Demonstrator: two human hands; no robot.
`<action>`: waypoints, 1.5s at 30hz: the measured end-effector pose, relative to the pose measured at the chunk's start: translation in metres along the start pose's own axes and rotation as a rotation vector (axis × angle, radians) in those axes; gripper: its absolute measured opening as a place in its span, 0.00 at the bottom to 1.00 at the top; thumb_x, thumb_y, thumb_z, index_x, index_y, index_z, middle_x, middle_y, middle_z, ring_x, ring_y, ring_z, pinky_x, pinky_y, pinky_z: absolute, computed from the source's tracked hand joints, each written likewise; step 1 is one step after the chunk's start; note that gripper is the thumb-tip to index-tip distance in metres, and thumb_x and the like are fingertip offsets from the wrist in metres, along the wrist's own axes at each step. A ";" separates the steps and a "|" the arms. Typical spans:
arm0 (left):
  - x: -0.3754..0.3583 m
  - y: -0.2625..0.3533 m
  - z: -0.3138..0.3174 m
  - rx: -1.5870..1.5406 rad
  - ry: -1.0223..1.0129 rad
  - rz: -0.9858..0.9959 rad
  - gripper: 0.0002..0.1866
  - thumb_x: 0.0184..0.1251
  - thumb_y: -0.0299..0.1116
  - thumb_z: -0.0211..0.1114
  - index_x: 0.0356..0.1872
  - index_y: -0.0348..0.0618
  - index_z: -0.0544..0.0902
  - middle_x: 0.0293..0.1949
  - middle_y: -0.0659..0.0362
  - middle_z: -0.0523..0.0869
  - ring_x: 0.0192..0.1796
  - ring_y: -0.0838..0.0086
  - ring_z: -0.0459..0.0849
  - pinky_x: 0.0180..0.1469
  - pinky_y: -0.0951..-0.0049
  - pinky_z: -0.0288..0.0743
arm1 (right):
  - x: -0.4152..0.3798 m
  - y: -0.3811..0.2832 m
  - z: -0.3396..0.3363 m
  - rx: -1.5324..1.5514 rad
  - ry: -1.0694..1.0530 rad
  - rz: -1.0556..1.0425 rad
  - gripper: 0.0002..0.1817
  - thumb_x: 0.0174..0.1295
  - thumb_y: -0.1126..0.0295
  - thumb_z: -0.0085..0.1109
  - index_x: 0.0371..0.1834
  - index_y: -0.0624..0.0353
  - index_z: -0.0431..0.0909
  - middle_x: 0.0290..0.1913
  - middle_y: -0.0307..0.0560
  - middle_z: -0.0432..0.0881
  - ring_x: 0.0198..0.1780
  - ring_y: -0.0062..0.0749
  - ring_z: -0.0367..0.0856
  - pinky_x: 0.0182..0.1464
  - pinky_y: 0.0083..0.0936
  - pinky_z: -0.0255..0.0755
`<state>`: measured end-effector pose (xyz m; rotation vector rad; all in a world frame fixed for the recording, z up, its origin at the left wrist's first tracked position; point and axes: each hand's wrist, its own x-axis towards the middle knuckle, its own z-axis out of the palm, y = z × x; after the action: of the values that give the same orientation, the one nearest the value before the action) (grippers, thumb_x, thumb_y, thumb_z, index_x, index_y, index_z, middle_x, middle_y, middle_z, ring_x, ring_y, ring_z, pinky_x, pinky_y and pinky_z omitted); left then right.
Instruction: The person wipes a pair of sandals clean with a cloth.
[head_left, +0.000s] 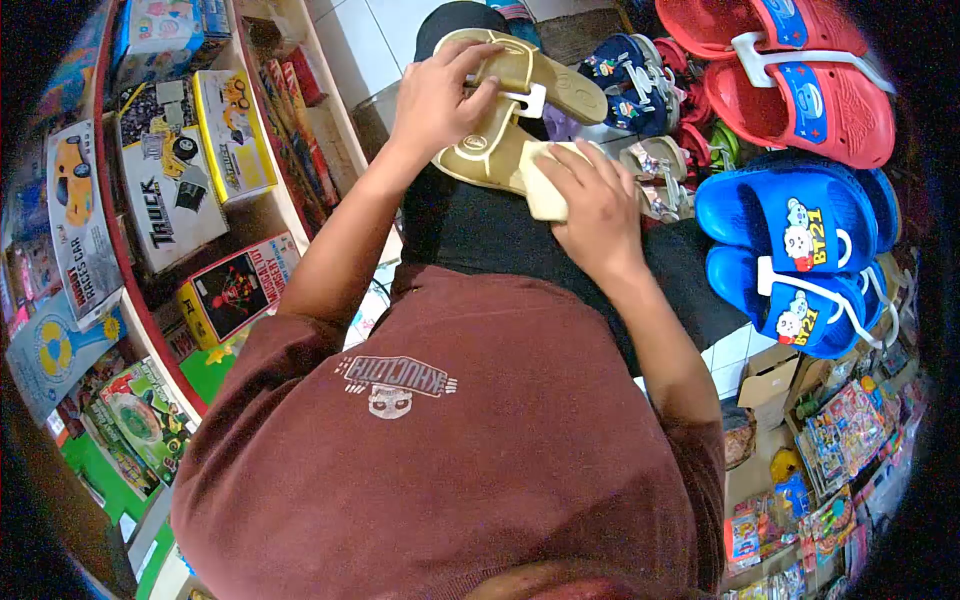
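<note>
A pair of tan sandals (485, 163) with cream trim lies across my lap, joined by a white plastic hanger (533, 101). My left hand (445, 95) grips the sandals by their straps, its fingers curled over the upper one. In my right hand (597, 205) is a pale yellow sponge (545, 185), pressed against the sole of the lower sandal. The fingers lie over the sponge and hide part of it. Black trousers (470, 230) show beneath the sandals.
Red clogs (800, 90) and blue slippers (790, 220) hang close at my right. Small dark-blue children's shoes (630, 85) sit beyond my right hand. At the left, shelves hold boxed toys, including a truck box (170, 185). Packaged toys (850, 430) fill the lower right.
</note>
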<state>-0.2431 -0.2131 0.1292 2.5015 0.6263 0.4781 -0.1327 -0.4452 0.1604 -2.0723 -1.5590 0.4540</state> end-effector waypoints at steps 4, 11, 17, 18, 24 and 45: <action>0.006 -0.006 0.001 -0.021 -0.035 0.043 0.22 0.64 0.44 0.64 0.58 0.53 0.84 0.58 0.54 0.84 0.53 0.53 0.86 0.53 0.59 0.80 | 0.013 -0.024 0.023 0.125 0.070 -0.143 0.32 0.46 0.74 0.66 0.61 0.48 0.80 0.64 0.38 0.81 0.71 0.40 0.71 0.70 0.58 0.53; 0.002 -0.016 -0.001 -0.143 -0.052 0.005 0.21 0.65 0.44 0.64 0.58 0.52 0.84 0.61 0.53 0.83 0.59 0.54 0.83 0.59 0.59 0.78 | -0.025 0.023 -0.010 0.021 -0.073 -0.065 0.34 0.47 0.77 0.66 0.63 0.47 0.78 0.68 0.37 0.77 0.73 0.38 0.69 0.73 0.51 0.56; 0.008 -0.005 0.001 -0.070 -0.061 -0.006 0.21 0.67 0.44 0.63 0.58 0.51 0.84 0.60 0.55 0.83 0.55 0.55 0.86 0.53 0.61 0.81 | 0.003 -0.014 0.025 0.078 0.181 0.035 0.25 0.50 0.73 0.60 0.56 0.52 0.81 0.65 0.46 0.78 0.70 0.51 0.67 0.71 0.61 0.52; 0.008 -0.007 0.002 -0.048 -0.088 -0.024 0.21 0.67 0.44 0.63 0.59 0.52 0.83 0.60 0.55 0.83 0.55 0.56 0.86 0.54 0.62 0.81 | 0.006 -0.020 0.029 0.098 0.154 -0.022 0.25 0.50 0.74 0.60 0.56 0.52 0.81 0.65 0.45 0.78 0.70 0.50 0.68 0.71 0.62 0.52; 0.005 -0.012 -0.002 -0.069 -0.032 0.018 0.20 0.67 0.44 0.63 0.58 0.53 0.84 0.60 0.56 0.83 0.56 0.58 0.85 0.54 0.61 0.80 | -0.005 -0.014 0.007 0.027 0.039 -0.136 0.35 0.45 0.73 0.65 0.63 0.43 0.79 0.66 0.36 0.78 0.69 0.38 0.71 0.72 0.54 0.53; 0.008 -0.004 -0.002 -0.131 -0.068 -0.036 0.20 0.65 0.43 0.64 0.57 0.52 0.85 0.57 0.54 0.84 0.54 0.54 0.86 0.53 0.62 0.80 | 0.001 0.017 -0.023 0.058 -0.290 0.429 0.20 0.63 0.56 0.62 0.45 0.63 0.75 0.36 0.65 0.85 0.43 0.67 0.83 0.50 0.55 0.77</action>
<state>-0.2385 -0.2052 0.1300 2.3685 0.5929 0.4062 -0.1061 -0.4522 0.1692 -2.3779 -1.2181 0.9796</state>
